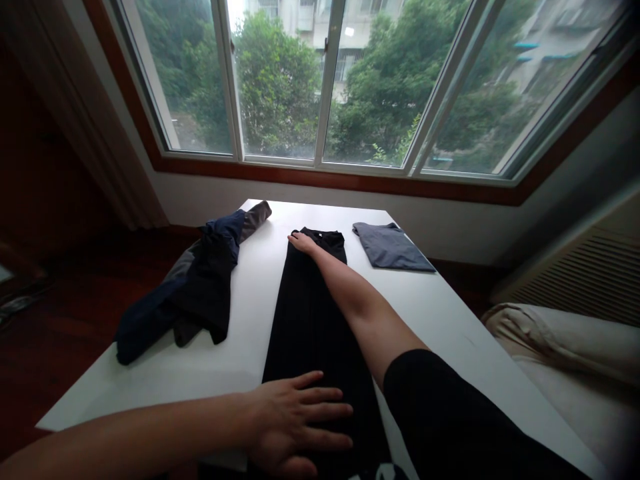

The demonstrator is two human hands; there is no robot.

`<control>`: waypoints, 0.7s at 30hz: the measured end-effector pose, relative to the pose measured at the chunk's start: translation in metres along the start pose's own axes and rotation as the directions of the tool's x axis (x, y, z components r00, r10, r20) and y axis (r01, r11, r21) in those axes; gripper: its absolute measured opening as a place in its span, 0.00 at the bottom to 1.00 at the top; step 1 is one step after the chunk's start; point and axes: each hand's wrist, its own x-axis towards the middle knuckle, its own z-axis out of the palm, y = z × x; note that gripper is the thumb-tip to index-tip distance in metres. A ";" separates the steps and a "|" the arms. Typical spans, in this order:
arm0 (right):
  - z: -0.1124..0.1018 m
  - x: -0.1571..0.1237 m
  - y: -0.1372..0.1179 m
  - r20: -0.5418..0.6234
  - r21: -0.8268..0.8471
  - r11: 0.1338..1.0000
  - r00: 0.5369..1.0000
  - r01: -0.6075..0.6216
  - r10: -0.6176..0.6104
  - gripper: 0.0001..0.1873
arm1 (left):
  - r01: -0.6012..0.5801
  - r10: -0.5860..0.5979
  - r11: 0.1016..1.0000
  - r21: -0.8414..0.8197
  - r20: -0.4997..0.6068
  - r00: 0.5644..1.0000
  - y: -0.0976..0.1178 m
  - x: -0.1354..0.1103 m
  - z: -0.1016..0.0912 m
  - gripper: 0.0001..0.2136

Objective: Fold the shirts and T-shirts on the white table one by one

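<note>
Long black trousers [305, 320] lie stretched lengthwise over the white table, their waistband at the far end. My left hand [303, 423] rests flat on the near part of the cloth, fingers spread. Reaching across the trousers, my right hand [301, 241] lies on the left corner of the waistband with its fingers laid out on the fabric. The near end of the trousers runs out of view at the bottom, where a small white print shows on dark cloth.
A loose heap of dark clothes [200, 280] lies along the left side of the white table [250, 347]. A folded grey garment [393, 247] sits at the far right edge. Beyond are a window [320, 87] and, at right, pale bedding [575, 347].
</note>
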 end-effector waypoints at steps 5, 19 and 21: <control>-0.012 -0.049 0.005 -0.047 0.023 0.980 0.979 0.200 -0.198 0.20 | -0.013 0.012 0.999 -0.052 -0.025 1.000 -0.002 -0.003 0.003 0.29; 0.022 -0.231 0.068 0.010 -0.342 0.939 0.999 0.045 -0.045 0.39 | -0.034 0.033 0.999 -0.036 -0.036 0.999 -0.012 0.001 0.004 0.28; 0.021 -0.214 0.069 0.021 -0.347 0.937 0.999 0.032 -0.026 0.39 | -0.016 0.015 1.000 -0.012 -0.044 0.999 -0.021 0.001 0.001 0.28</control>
